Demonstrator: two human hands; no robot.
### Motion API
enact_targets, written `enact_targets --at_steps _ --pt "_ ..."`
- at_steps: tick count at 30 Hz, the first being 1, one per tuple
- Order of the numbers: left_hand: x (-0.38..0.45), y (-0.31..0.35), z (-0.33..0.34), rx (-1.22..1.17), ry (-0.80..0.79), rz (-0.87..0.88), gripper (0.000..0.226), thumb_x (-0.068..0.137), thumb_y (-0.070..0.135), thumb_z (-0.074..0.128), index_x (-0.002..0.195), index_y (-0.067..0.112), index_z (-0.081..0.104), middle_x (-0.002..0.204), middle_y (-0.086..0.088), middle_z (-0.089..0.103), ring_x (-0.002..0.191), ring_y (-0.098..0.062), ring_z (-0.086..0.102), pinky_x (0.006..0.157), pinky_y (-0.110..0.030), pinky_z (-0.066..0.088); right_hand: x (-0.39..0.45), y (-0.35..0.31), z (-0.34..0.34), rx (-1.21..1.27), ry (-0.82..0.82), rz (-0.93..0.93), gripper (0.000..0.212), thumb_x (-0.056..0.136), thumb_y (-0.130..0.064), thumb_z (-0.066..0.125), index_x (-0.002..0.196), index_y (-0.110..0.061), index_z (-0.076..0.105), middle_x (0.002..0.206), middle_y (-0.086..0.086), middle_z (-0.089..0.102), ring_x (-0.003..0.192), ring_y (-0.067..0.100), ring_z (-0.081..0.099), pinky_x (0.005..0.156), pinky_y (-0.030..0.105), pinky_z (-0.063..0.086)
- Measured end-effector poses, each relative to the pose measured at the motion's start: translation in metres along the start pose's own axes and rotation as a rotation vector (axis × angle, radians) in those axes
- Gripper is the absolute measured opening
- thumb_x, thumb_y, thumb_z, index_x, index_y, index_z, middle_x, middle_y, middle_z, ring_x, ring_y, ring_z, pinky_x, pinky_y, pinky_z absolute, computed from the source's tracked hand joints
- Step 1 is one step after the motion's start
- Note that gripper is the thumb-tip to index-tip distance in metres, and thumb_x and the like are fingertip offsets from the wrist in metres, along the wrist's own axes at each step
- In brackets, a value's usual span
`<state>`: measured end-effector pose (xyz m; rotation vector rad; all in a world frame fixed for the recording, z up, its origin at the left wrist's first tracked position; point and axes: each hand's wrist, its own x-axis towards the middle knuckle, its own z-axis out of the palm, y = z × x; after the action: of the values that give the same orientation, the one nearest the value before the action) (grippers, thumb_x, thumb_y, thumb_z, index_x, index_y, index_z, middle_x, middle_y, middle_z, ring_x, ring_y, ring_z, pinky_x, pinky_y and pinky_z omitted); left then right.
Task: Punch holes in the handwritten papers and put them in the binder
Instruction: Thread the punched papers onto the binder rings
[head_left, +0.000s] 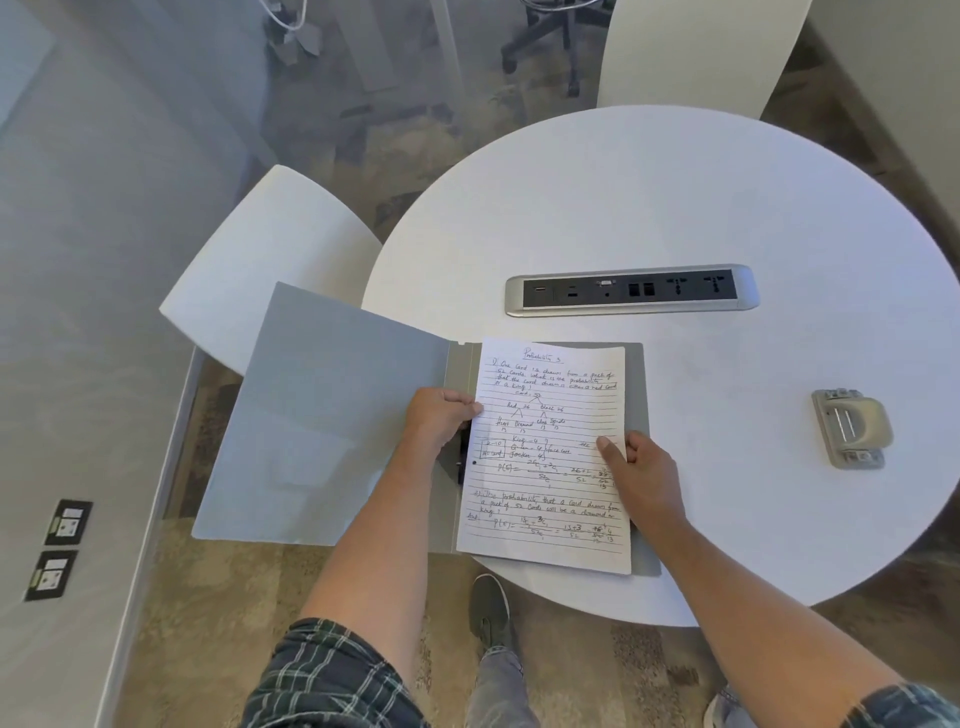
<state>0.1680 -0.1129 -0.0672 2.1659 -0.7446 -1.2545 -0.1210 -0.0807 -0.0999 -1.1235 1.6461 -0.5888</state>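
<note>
A grey binder (317, 415) lies open at the near left edge of the round white table (675, 197), its front cover hanging out past the rim. The handwritten papers (550, 467), lined sheets headed "Probability", rest on the binder's right half. My left hand (439, 421) pinches their left edge beside the dark metal clip at the spine. My right hand (641, 462) grips their right edge, thumb on top. A punched hole shows near the left margin. The grey hole punch (852, 428) sits on the table to the right, apart from both hands.
A silver power and data socket strip (631, 290) is set into the table beyond the binder. White chairs stand at the left (270, 260) and at the far side (696, 47). My shoe and legs show below the table edge.
</note>
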Motion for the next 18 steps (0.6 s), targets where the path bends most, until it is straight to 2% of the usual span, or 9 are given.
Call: enact_targets --at_steps 5,8,10,12,14,18 --pt "-0.003 -0.001 0.004 0.019 0.035 0.012 0.018 0.078 0.012 0.086 0.094 0.007 0.079 0.096 -0.008 0.079 0.091 -0.027 0.074 0.084 -0.036 0.060 -0.002 -0.001 0.000 0.006 0.002 -0.010 0.024 0.098 -0.041 0.065 0.088 -0.019 0.064 0.082 -0.006 0.077 0.078 0.014 0.074 0.070 0.035 0.061" --pt "-0.013 0.004 0.005 0.049 0.079 0.072 0.022 0.081 0.012 0.084 0.101 0.008 0.076 0.088 -0.001 0.073 0.077 -0.017 0.068 0.066 -0.025 0.050 -0.003 -0.003 0.001 -0.005 0.020 -0.018 0.024 0.098 -0.043 0.063 0.088 -0.021 0.064 0.080 -0.005 0.076 0.077 0.015 0.074 0.067 0.035 0.060" --pt "-0.026 0.007 0.004 0.068 0.114 0.125 0.026 0.084 0.014 0.083 0.107 0.013 0.070 0.083 0.004 0.065 0.072 -0.012 0.062 0.062 -0.024 0.047 -0.002 -0.002 0.002 -0.008 0.022 -0.016 0.024 0.098 -0.044 0.063 0.090 -0.022 0.064 0.081 -0.005 0.076 0.078 0.015 0.074 0.071 0.040 0.062" --pt "-0.042 0.004 0.003 0.119 0.138 0.164 0.025 0.087 0.019 0.080 0.106 0.018 0.066 0.082 0.005 0.062 0.072 -0.009 0.059 0.064 -0.023 0.047 -0.002 -0.002 0.001 -0.015 0.016 -0.013 0.022 0.098 -0.044 0.063 0.093 -0.023 0.065 0.083 -0.006 0.076 0.078 0.013 0.074 0.074 0.042 0.062" --pt "-0.059 -0.008 0.001 0.233 0.156 0.196 0.017 0.089 0.027 0.077 0.100 0.021 0.067 0.091 0.005 0.066 0.079 -0.007 0.062 0.066 -0.022 0.047 -0.001 -0.002 0.001 -0.020 0.013 -0.014 0.020 0.098 -0.044 0.063 0.095 -0.024 0.066 0.085 -0.008 0.077 0.080 0.012 0.074 0.076 0.042 0.062" --pt "-0.087 -0.040 -0.002 0.443 0.158 0.201 0.021 0.088 0.037 0.078 0.103 0.023 0.073 0.107 0.008 0.058 0.093 -0.009 0.064 0.083 -0.027 0.051 0.001 -0.002 0.001 -0.043 0.015 -0.022 0.023 0.098 -0.044 0.063 0.091 -0.022 0.064 0.083 -0.007 0.076 0.079 0.014 0.073 0.076 0.043 0.061"
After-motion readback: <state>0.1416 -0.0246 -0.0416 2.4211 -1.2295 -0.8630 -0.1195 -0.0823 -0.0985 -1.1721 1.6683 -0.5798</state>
